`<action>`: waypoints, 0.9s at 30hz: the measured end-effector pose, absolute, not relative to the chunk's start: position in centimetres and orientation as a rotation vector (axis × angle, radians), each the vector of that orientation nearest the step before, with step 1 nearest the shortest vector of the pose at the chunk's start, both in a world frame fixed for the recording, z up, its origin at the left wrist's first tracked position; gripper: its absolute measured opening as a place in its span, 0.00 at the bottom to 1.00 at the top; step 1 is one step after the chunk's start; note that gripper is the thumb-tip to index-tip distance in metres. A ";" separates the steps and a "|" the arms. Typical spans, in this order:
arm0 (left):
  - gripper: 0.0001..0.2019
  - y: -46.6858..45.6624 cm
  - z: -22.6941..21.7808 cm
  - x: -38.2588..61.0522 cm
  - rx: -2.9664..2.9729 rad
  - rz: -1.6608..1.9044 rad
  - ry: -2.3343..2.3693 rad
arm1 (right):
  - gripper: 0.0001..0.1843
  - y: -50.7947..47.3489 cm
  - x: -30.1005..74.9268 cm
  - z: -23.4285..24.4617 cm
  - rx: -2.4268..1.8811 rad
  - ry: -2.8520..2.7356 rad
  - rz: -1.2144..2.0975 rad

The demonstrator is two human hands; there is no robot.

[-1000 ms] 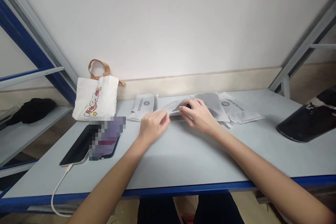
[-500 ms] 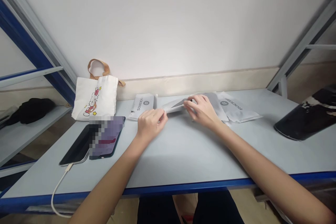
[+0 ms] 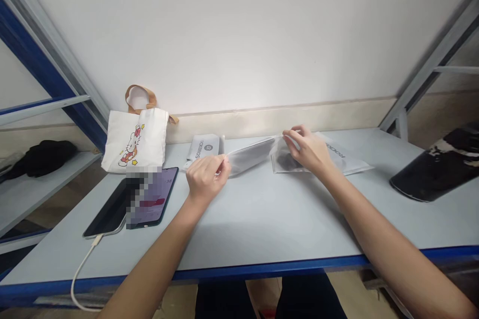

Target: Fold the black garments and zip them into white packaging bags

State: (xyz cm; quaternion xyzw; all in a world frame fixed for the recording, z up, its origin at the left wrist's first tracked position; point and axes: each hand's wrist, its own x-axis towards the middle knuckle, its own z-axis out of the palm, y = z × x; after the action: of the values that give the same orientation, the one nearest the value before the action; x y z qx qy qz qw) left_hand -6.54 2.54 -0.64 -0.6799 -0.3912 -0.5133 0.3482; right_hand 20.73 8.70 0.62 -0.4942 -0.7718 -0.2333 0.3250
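Observation:
My left hand [image 3: 207, 175] is closed, pinching the left end of a frosted plastic pouch [image 3: 251, 155]. My right hand [image 3: 306, 148] pinches the same pouch by its upper right corner, so it stretches tilted between both hands, just over the table. Something dark shows through its film. Beneath and beside my right hand lie more frosted pouches [image 3: 350, 158] with ROCKBROS lettering, partly covered by the hand. Behind my left hand lies another printed pouch [image 3: 205, 146], folded and with dark contents.
A white cloth bag [image 3: 135, 139] with brown handles stands against the wall at left. Before it lie two phones, a dark one [image 3: 108, 212] with a white cable [image 3: 77, 276] and a lit one [image 3: 159, 197]. A black cylindrical object [image 3: 436, 172] lies at right.
My right hand has moved right and slightly up along the pouch's edge. My left hand has shifted a little left, and the pouch is now stretched out between them.

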 end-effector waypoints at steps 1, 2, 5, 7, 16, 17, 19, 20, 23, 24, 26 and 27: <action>0.06 2.5 -0.7 -6.6 -1.752 -1.352 -0.994 | 0.15 8.6 20.8 0.8 -1.301 -1.994 -0.589; 0.06 2.5 -0.7 -6.6 -1.755 -1.376 -0.983 | 0.15 8.5 20.8 0.8 -1.300 -1.963 -0.535; 0.05 2.4 -0.8 -6.7 -1.762 -1.505 -1.046 | 0.14 8.4 20.3 0.3 -1.243 -1.890 -0.135; 0.04 2.4 -0.8 -6.8 -1.729 -1.661 -1.152 | 0.18 8.2 19.5 -0.1 -1.167 -1.894 0.240; 0.06 2.7 0.2 -7.7 -1.522 -2.048 -1.361 | 0.22 5.4 16.1 0.7 -0.879 -1.754 1.251; 0.06 2.8 0.2 -7.7 -1.527 -2.066 -1.379 | 0.22 5.3 16.0 0.9 -0.880 -1.719 1.266; 0.04 2.9 0.2 -7.5 -1.557 -2.106 -1.420 | 0.20 5.2 16.1 1.2 -0.910 -1.645 1.187; 0.05 2.9 0.2 -7.4 -1.577 -2.113 -1.430 | 0.19 5.3 16.2 1.4 -0.927 -1.604 1.084; 0.13 2.9 -0.2 -7.1 -1.653 -2.044 -1.405 | 0.13 5.5 17.2 1.8 -0.985 -1.521 0.555; 0.14 2.9 -0.3 -7.0 -1.680 -2.005 -1.398 | 0.11 5.6 17.5 1.9 -1.016 -1.503 0.323; 0.16 2.9 -0.5 -6.9 -1.733 -1.933 -1.411 | 0.07 5.5 18.1 1.9 -1.070 -1.504 -0.130; 0.16 2.9 -0.6 -6.8 -1.763 -1.898 -1.436 | 0.07 5.5 18.2 1.9 -1.089 -1.538 -0.308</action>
State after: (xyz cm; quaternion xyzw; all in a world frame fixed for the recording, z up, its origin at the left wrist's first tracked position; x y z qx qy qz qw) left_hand -6.85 2.94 -0.55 -0.5930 -0.4828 -0.6381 0.0898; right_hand 18.22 5.46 1.89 -0.4656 -0.6572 -0.1318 0.5779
